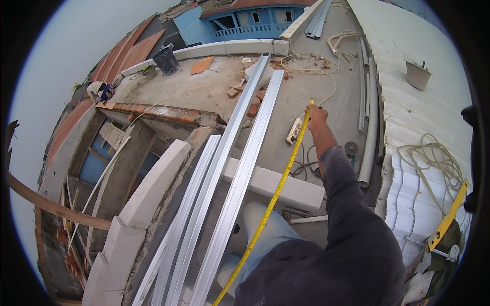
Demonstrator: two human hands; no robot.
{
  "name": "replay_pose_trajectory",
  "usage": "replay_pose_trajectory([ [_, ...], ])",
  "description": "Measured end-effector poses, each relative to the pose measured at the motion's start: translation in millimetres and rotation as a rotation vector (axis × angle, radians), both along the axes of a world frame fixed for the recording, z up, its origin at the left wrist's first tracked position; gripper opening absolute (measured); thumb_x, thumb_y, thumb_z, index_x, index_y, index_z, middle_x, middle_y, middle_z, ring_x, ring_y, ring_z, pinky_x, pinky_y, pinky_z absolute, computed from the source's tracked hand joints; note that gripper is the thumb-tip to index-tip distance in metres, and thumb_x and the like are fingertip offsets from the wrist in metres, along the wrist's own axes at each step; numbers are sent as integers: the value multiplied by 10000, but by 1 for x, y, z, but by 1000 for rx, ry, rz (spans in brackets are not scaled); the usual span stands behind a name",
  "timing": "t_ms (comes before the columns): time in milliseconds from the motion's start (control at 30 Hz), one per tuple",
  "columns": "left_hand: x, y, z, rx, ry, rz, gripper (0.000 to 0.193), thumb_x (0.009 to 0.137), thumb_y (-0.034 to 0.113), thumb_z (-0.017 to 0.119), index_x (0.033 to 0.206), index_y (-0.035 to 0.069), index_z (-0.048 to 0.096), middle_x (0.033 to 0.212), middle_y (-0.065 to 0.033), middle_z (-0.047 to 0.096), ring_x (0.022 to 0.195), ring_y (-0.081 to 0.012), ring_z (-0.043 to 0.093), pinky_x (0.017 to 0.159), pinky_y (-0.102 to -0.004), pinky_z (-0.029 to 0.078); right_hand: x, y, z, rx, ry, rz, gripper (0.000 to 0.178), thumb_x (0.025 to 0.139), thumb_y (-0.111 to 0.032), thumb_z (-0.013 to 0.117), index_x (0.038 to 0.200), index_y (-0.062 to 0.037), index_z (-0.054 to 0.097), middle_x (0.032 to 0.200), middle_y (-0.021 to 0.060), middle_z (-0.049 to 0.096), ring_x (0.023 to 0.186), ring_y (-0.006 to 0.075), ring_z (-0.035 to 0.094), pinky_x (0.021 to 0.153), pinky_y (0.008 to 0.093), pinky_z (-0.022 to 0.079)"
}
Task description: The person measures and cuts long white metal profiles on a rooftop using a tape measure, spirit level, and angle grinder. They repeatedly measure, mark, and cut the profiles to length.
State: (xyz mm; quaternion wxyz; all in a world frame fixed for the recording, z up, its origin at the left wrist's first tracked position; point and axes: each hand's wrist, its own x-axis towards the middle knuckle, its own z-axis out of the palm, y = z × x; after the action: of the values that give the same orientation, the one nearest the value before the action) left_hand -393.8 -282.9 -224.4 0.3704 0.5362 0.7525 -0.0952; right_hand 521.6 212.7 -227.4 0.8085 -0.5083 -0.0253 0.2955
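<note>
My right hand [317, 116] reaches forward with its fingers closed around the end of a yellow tape measure [276, 196]. The tape's blade is pulled out straight and runs back past my leg to the lower edge, where its other end goes out of view. Left of the tape lie several long silver metal channels [244, 171], side by side and roughly in line with it. Two of them extend farther forward than the rest and rest across a pale block [275, 184]. My left hand does not show.
A white power strip [294, 130] and a grinding disc [351, 148] lie near my right forearm. Grey pipes [371, 117] run along the right wall. A yellow spirit level [448, 217] and coiled hose [434, 162] are at right. Left, beyond the block wall [125, 239], is an open drop. Another person [101, 92] crouches far left.
</note>
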Motion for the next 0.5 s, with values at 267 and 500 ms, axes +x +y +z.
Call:
replay_pose_trajectory([
  [267,226,197,-19,45,150,-160,658,904,611,645,986,-27,781,989,-309,742,1039,-449,731,925,-507,549,-290,-76,-88,-340,-173,620,265,1036,-241,632,980,12,689,826,99,732,632,172,703,597,347,575],
  [500,309,306,-39,20,53,-386,637,964,573,574,1076,-19,784,1106,-287,751,1090,-441,721,960,-495,540,-302,-54,-87,-521,-160,653,452,1066,-395,588,861,-6,693,676,85,682,586,220,697,584,381,582],
])
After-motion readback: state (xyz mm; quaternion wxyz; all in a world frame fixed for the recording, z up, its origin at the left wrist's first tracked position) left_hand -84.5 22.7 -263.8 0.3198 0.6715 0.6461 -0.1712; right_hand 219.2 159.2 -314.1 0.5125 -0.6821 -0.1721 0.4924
